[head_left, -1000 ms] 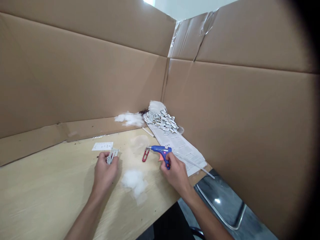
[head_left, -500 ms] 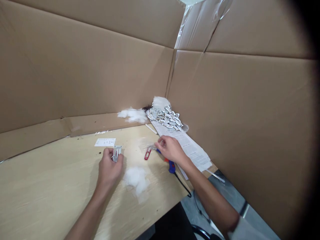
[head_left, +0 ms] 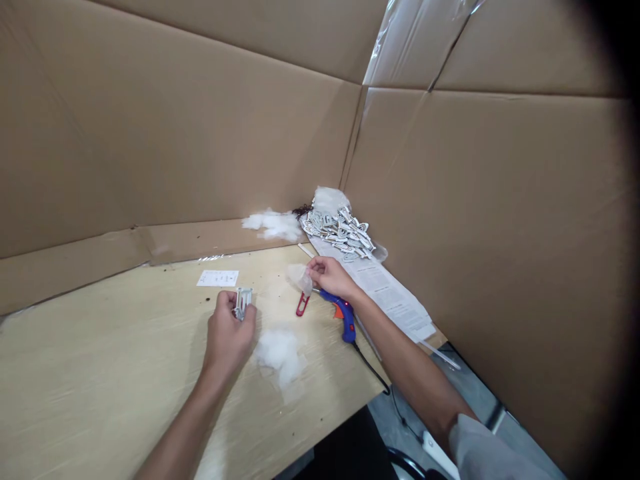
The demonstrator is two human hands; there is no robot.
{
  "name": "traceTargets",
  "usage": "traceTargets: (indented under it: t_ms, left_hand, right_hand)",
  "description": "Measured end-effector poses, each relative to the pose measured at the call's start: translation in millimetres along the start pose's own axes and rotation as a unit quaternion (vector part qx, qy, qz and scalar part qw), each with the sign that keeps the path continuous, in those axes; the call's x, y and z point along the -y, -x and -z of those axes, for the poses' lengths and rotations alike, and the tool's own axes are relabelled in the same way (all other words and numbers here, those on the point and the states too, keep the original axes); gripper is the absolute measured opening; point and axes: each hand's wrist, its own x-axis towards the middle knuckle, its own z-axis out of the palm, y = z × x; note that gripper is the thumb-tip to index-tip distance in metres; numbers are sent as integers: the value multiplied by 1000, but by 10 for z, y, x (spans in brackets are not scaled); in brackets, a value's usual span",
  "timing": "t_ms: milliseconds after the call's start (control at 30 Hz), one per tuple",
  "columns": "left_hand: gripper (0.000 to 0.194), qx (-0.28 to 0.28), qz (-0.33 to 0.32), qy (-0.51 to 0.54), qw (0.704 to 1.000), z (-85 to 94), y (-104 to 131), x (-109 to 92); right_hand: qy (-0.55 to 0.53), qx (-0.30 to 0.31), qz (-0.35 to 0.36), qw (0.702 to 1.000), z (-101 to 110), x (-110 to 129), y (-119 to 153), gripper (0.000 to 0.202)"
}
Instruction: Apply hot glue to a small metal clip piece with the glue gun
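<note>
My left hand (head_left: 231, 331) grips a small white-and-grey slotted piece (head_left: 243, 302) between thumb and fingers, above the table. To the right, my right hand (head_left: 331, 275) pinches a thin translucent whitish sheet or small bag (head_left: 299, 275); which of the two I cannot tell. Below that sheet lies a red-handled tool (head_left: 302, 304), partly covered by it. Just under my right hand is a blue hot glue gun (head_left: 345, 320) with an orange trigger and a black cord. A tuft of white fluffy stuffing (head_left: 280, 357) lies between my forearms.
A pile of white-and-grey cut pieces (head_left: 345, 230) lies on printed paper sheets (head_left: 395, 293) in the corner. More white stuffing (head_left: 274, 225) is beside it. A small white card (head_left: 218, 278) lies behind my left hand. Cardboard walls (head_left: 210, 147) enclose the table (head_left: 100, 360).
My right hand has lifted slightly, and the translucent sheet now stands raised in its fingers. More of the glue gun shows. My left hand keeps its piece; the whole view has shifted a little.
</note>
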Motion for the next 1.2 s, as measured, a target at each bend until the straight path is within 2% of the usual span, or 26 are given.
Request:
traceTargets:
  t_ms: [133,300,433,567,833,1200]
  left_hand:
    - [23,1,-3,-7,1000,-15,13,-2]
    - [23,1,-3,-16,1000,-29,7,19]
    - [24,-3,-5,-21,1000,-33,14,4]
    - [24,-6,-4,-23,1000,-34,18,-12]
    - [24,-8,-19,-19,1000,-54,5,37]
    - [22,1,20,-55,998,-18,37,-22]
  right_hand:
    - [-51,-5,-25,998,-24,-73,-38,21]
    - [-40,16,-41,998,-44,-136,-144,18]
    - [-4,72,-5,997,-14,-88,-267,10]
    - [-7,94,36,995,-53,-87,-310,14]
    - [-55,34,32,997,-148,-261,-341,24]
    - [-94,-38,10,995,-139,-250,-324,21]
